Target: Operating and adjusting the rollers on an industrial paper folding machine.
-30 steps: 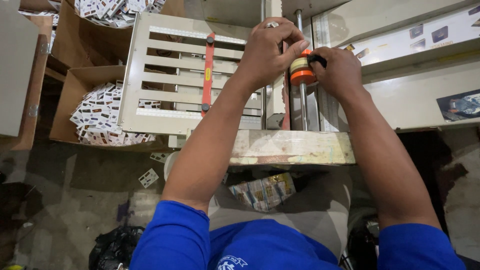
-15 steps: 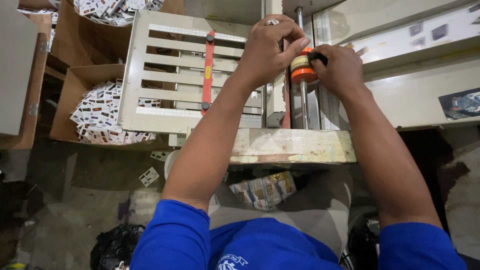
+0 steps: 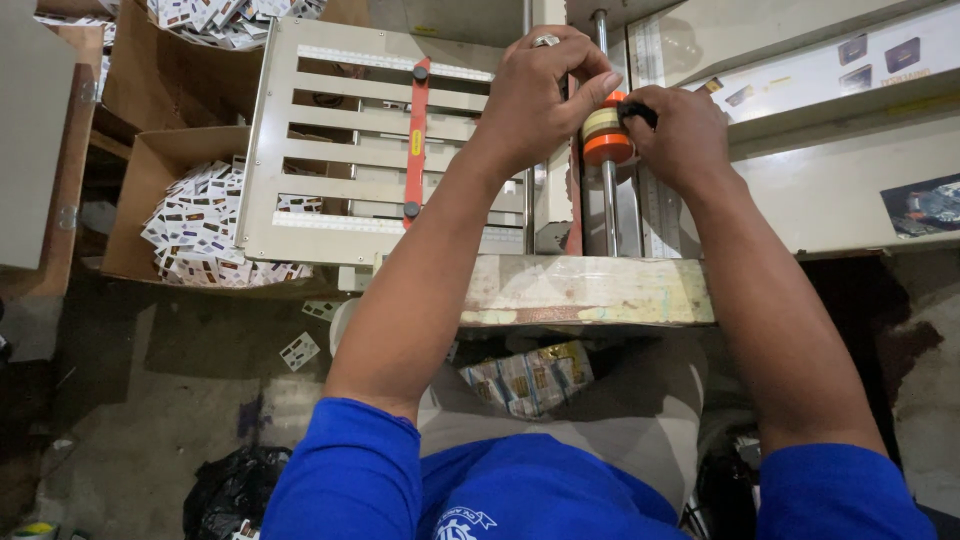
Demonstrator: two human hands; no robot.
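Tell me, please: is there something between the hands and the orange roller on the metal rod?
Nothing visible. The left hand already grips the orange roller from the left side, and the right hand touches it from the right with a small black part in its fingers. The metal rod below is bare.

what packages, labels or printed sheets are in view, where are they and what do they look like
Small printed cards: heaped in the open cardboard box at left, white with dark patches.
Printed sheet: upper right on the machine, pale with small dark pictures.
Wrapped bundle: under the bench edge, yellowish and printed.
Yellow label: on the red bar.
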